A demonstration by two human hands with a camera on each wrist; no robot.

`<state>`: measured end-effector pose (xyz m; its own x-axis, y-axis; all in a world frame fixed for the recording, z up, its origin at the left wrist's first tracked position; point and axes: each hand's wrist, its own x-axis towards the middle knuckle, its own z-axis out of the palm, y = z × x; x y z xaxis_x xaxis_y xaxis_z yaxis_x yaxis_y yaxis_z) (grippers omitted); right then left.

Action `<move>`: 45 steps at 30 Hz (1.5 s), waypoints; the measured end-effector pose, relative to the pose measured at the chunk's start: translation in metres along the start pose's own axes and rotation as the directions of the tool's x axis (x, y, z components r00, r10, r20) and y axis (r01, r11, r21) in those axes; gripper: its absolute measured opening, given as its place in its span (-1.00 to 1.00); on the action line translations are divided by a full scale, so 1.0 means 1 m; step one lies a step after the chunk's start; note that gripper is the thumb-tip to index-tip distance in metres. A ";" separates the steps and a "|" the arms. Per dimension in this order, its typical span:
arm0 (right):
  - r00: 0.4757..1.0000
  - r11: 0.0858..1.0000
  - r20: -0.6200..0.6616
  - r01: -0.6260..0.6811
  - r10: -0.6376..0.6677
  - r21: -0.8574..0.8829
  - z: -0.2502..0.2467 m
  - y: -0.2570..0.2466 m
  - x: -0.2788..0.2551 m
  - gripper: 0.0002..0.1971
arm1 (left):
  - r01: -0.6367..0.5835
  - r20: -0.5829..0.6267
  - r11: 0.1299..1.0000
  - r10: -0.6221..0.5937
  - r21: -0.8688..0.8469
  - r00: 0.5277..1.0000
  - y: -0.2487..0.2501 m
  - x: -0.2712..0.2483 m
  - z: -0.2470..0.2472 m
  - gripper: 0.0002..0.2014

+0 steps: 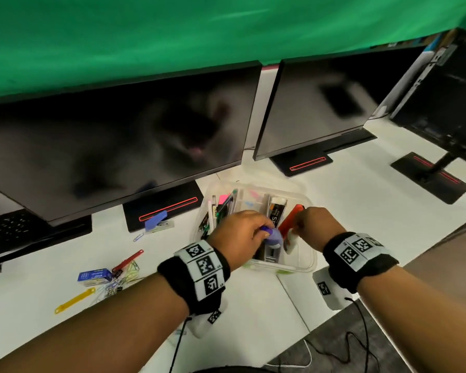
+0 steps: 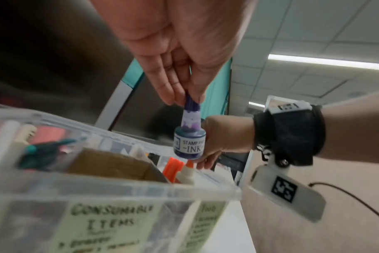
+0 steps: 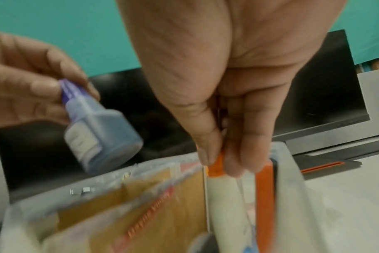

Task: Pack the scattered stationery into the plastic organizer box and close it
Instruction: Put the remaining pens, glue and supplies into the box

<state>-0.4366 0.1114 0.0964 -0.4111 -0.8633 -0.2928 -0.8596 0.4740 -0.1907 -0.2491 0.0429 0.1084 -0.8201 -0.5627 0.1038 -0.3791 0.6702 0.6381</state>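
The clear plastic organizer box stands open on the white desk, divided into compartments that hold pens, markers and cartons. My left hand pinches the purple cap of a stamp pad ink bottle, which hangs just above the box's near middle compartment. My right hand pinches the orange cap of a white glue bottle that stands inside the right compartment, next to an orange tool. In the head view the ink bottle and glue bottle sit close together between both hands.
Left of the box lie a blue stapler, a blue staples box, a heap of paper clips, and red and yellow file fasteners. Dark monitors stand right behind. The desk edge runs at the right front.
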 end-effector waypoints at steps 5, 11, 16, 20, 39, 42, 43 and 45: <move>0.996 0.994 0.084 0.005 0.005 -0.112 0.006 0.008 0.013 -0.95 | 0.017 0.224 0.997 -0.033 0.073 0.974 0.013 0.025 0.045 -0.78; 0.997 0.970 0.070 0.035 -0.019 -0.240 0.021 0.011 0.021 -0.76 | 0.074 0.367 0.987 -0.122 0.143 0.922 0.010 0.046 0.074 -0.74; 1.000 0.987 0.019 -0.011 0.014 -0.158 0.028 0.017 0.032 -0.62 | 0.076 0.433 0.985 -0.138 0.158 0.891 0.005 0.058 0.091 -0.75; 0.999 0.994 0.043 -0.008 0.012 -0.111 0.027 0.020 0.036 -0.69 | 0.059 0.517 0.979 -0.153 0.194 0.842 0.008 0.068 0.096 -0.72; 0.991 0.990 -0.091 0.110 -0.102 0.092 0.002 -0.016 0.001 -0.81 | 0.235 -0.010 0.969 -0.235 0.070 0.972 -0.079 -0.001 -0.020 -0.79; 0.967 0.960 -0.091 0.248 -0.237 0.133 -0.001 -0.071 -0.019 -0.85 | 0.341 -0.116 0.934 -0.330 0.105 0.937 -0.114 -0.038 -0.049 -0.81; 0.954 0.943 -0.076 0.299 -0.290 0.148 0.001 -0.089 -0.023 -0.84 | 0.381 -0.138 0.919 -0.366 0.106 0.920 -0.126 -0.051 -0.056 -0.81; 0.920 0.905 -0.045 0.391 -0.389 0.167 0.015 -0.127 -0.023 -0.81 | 0.467 -0.137 0.872 -0.450 0.144 0.883 -0.153 -0.080 -0.070 -0.82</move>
<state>-0.3130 0.0737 0.1136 -0.0572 -0.9866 -0.1526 -0.8881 0.1201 -0.4436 -0.0957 -0.0487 0.0558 -0.4945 -0.8644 -0.0906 -0.7756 0.3918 0.4950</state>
